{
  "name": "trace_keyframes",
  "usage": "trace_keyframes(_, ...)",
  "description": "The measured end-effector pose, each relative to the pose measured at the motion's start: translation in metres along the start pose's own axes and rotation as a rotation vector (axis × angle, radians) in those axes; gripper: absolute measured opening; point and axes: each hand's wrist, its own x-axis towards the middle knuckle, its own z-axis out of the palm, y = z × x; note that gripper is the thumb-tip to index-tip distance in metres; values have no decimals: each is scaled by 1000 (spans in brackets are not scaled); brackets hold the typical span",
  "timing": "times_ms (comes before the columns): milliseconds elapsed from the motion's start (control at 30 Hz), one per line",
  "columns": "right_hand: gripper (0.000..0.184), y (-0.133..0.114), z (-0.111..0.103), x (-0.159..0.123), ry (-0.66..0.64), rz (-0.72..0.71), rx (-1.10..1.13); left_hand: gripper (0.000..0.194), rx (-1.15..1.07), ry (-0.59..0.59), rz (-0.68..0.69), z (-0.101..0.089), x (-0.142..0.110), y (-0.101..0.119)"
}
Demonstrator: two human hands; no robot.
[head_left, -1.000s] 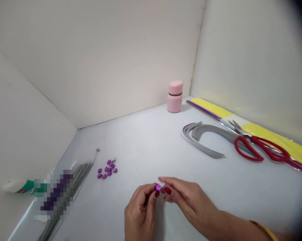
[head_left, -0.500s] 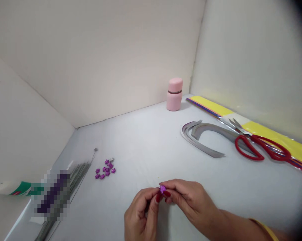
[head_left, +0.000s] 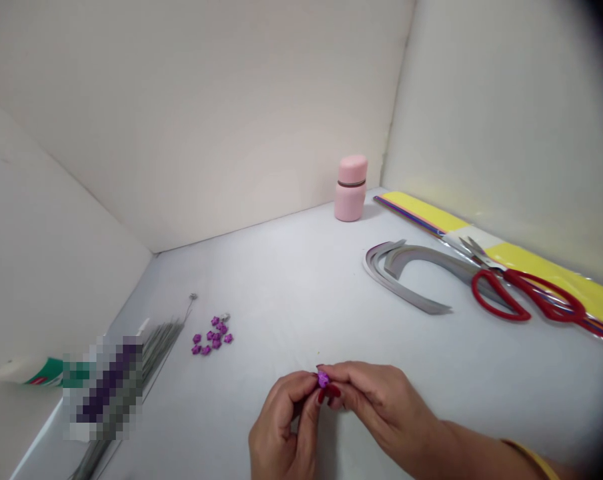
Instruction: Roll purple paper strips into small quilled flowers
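Observation:
A small purple paper star [head_left: 323, 379] is pinched between the fingertips of both hands, just above the table near its front. My left hand [head_left: 286, 423] grips it from the left with thumb and forefinger. From the right, my right hand [head_left: 381, 403] closes its thumb and forefinger on the same piece, and the fingertips of the two hands meet around it. Fingers cover part of the star. To the left lies a loose cluster of several finished purple stars [head_left: 216, 337], with a silvery piece [head_left: 225, 317] at its upper edge.
Thin wires [head_left: 156, 353] lie in a bundle at left, beside a white and green tube [head_left: 36, 371]. Grey paper strips [head_left: 406, 287] curve at right under red-handled scissors [head_left: 501, 287]. A yellow pack [head_left: 536, 263] lies along the right wall. A pink flask [head_left: 350, 190] stands behind.
The star has turned slightly between the fingertips, and the thumbs have shifted a little on it. Surroundings appear marginally shifted in view; nothing else has moved.

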Motion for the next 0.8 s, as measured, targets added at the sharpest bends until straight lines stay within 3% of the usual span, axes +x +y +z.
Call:
trace_keyframes(267, 21, 1, 0, 3, -37, -15, -48, 13, -12, -2, -22, -1, -1, 0)
trace_keyframes(500, 22, -2, -2, 1, -24, -77, -81, 19, 180, 19, 169, -3, -1, 1)
trace_keyframes(800, 24, -7, 6, 1, 72, -193, -209, 17, 313, 34, 237, -2, -2, -4)
